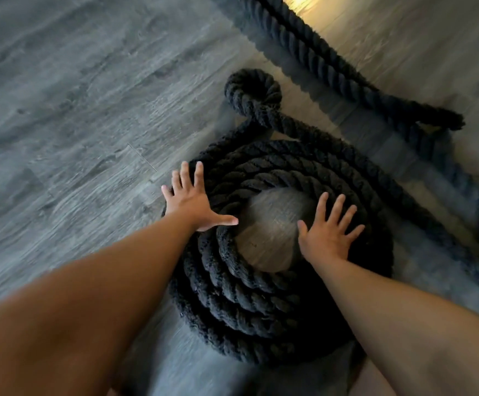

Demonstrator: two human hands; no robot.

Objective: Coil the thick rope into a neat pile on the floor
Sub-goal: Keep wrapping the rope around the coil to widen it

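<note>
hands [189,201] [328,232] flat on coiled black rope [247,298], fingers spread.

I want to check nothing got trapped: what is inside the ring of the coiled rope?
Only bare grey floor shows inside the coiled rope. The left hand and right hand are spread over its turns; the right hand's thumb side hides a little floor.

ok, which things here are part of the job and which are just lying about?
In the job: rope coil, loose rope, left hand, right hand.
Not in the job: wood floor.
</note>
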